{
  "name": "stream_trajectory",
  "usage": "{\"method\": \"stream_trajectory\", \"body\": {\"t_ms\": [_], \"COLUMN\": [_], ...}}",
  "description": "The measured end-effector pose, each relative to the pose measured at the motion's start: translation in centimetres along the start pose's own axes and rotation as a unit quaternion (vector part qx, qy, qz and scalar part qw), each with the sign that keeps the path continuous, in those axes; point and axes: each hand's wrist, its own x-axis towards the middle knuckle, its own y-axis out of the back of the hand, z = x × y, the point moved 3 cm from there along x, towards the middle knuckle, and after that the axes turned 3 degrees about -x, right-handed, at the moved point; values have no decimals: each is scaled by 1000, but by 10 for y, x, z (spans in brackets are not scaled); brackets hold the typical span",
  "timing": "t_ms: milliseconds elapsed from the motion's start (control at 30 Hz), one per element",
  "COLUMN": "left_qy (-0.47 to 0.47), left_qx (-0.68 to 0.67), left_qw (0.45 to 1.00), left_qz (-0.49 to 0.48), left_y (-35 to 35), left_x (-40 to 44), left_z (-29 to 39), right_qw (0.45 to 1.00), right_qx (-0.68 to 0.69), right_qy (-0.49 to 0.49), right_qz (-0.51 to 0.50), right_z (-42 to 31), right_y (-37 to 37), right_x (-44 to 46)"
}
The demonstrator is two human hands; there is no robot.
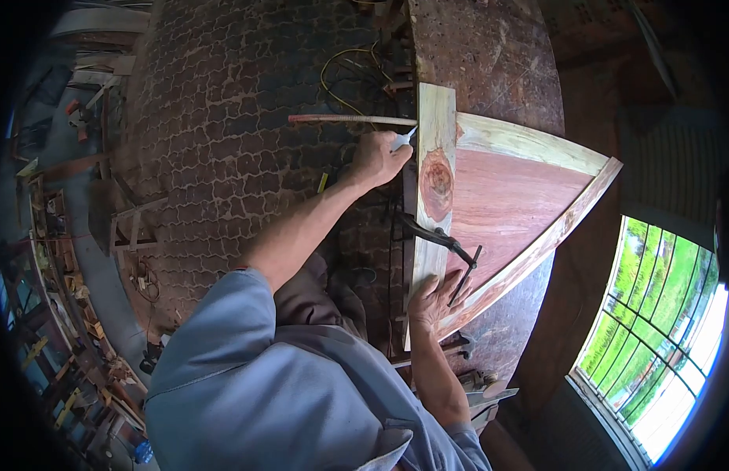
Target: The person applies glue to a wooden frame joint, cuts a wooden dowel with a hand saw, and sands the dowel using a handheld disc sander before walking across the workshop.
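Note:
My left hand (pixel 378 162) is closed around a small white squeeze bottle (pixel 400 140), whose pointed tip meets the outer edge of a pale board (pixel 437 118). That board has a large dark knot and forms one side of a wooden panel frame. Reddish wood (pixel 517 188) fills the frame's middle. My right hand (pixel 432 304) rests on the lower end of the board with its fingers spread. Just above it, a dark metal clamp (pixel 437 235) grips the board, its T-handle (pixel 465 276) close to my right fingertips.
The panel lies on a worn wooden workbench (pixel 490 59). A thin red-ended rod (pixel 341 118) juts out past the bench edge. A second clamp (pixel 464 345) sits near my right forearm. A yellow cable (pixel 327 77) lies on the paved floor (pixel 215 118). A barred window (pixel 651 314) is at the right.

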Motion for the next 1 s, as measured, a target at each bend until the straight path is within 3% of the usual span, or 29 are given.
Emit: {"method": "stream_trajectory", "body": {"t_ms": [267, 400, 467, 567, 700, 733, 767, 833, 867, 900, 933, 967, 1000], "left_qy": [-27, -71, -60, 36, 47, 54, 62, 8, -14, -18, -83, -128, -158], "left_qx": [3, -5, -50, -126, -223, -227, -232, -156, -161, -164, -132, -105, -86], "left_qw": [1000, 995, 993, 990, 973, 971, 967, 978, 975, 970, 970, 963, 955], "left_qz": [-2, 76, 88, 53, -36, -58, -90, -136, -151, -176, -187, -211, -237], "left_y": [-2, 8, 15, 28, 24, 28, 31, 32, 28, 22, 17, 11, 2], "left_x": [-5, -29, -58, -123, -226, -253, -279, -322, -342, -360, -377, -391, -405], "left_z": [-3, 6, 8, 19, 21, 40, 59, 76, 83, 90, 92, 102, 107], "right_qw": [1000, 1000, 1000, 999, 998, 985, 969, 919, 918, 920, 791, 759, 769], "right_qx": [12, 12, 21, 24, 60, 146, 189, 368, 392, 379, 580, 619, 610], "right_qy": [-6, -3, -7, -8, -1, 69, 138, 115, 53, 66, 96, 57, 54], "right_qz": [7, 14, 17, 26, 20, -59, 81, 83, -28, -74, -169, -194, -185], "right_z": [-1, -2, -1, 5, 5, 2, 28, 45, 39, 46, 51, 54, 64], "right_y": [1, 2, 3, -4, 15, 61, 23, 16, 70, 82, 68, 88, 101], "right_x": [-1, -2, -3, -5, -12, -13, -19, -54, -85, -108, -126, -153, -176]}}
